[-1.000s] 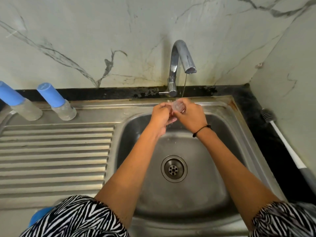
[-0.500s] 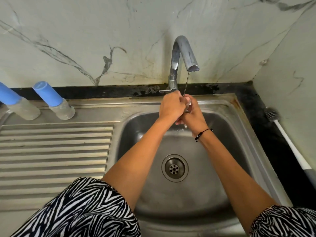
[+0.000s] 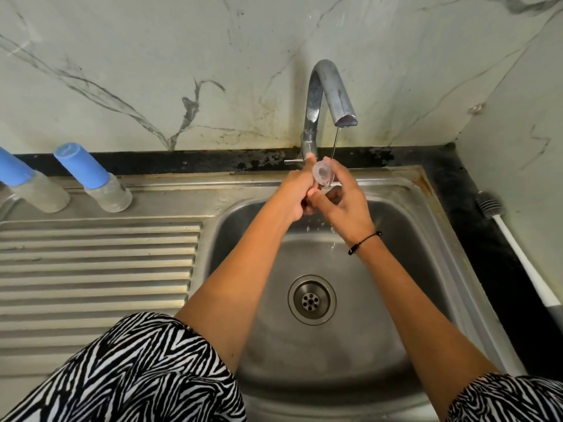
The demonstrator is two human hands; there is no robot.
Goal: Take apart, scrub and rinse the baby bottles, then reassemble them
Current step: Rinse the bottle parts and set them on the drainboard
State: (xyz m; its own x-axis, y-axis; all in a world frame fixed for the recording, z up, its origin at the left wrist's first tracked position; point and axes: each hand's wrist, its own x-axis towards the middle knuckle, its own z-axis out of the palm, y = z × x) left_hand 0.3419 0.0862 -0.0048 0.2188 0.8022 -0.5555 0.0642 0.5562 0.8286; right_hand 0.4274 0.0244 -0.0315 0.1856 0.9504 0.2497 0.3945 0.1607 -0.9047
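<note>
Left hand [image 3: 292, 193] uncovered teat [image 3: 323, 174], between hands.

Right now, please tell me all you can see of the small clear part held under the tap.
The clear part is small, round and see-through, like soft silicone or plastic, perhaps a bottle nipple; I cannot tell for sure. Its round opening faces the camera. Both hands hold it above the sink: the left hand grips it from the left, the right hand from below and right. A thin stream from the tap falls onto it, and drops fall beneath.
</note>
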